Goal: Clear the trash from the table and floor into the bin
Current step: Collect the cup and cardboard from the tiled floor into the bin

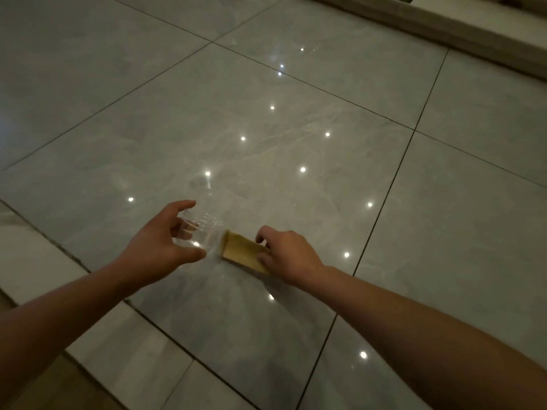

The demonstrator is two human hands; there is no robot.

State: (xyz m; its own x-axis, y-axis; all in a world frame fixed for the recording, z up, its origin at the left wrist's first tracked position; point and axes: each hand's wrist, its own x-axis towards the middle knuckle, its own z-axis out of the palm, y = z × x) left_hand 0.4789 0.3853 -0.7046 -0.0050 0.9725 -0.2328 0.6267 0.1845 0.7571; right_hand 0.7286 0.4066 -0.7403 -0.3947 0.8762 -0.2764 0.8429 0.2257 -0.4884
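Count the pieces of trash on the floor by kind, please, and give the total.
Clear plastic cup, at the left hand: 1
Brown cardboard piece, under the right hand: 1
Total: 2

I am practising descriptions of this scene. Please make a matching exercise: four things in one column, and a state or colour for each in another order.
1. left hand
2. right hand
3. clear cup
4. floor

A. transparent, lying on its side
B. glossy grey tiles
C. fingers on the brown cardboard piece
D. curled open around the cup

Pairs: 1-D, 2-C, 3-A, 4-B
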